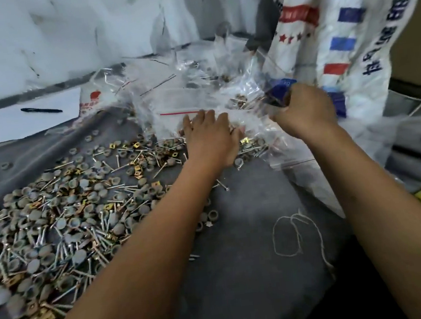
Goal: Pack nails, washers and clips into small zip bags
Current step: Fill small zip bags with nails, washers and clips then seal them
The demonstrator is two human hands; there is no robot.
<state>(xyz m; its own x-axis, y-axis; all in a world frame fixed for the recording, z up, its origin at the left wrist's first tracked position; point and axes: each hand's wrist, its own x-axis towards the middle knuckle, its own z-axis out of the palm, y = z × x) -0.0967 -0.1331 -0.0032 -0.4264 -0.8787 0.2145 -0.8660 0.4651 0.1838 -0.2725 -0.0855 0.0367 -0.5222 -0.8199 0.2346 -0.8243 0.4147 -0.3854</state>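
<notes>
With the left hand [211, 136] lying flat, fingers straight, on the clear zip bags [185, 102] and the right hand [306, 113] clenched around crinkled bag plastic, a tug could sweep the nails, washers and clips [63, 226] off the grey cloth [240, 260].

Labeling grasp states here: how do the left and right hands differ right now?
The left hand lies flat, fingers straight, resting on the clear zip bags; the right hand is curled, gripping bag plastic beside a blue item.
The left hand sits next to the loose hardware pile; the right hand sits nearer the white woven sack.
Both touch the bag heap.
</notes>
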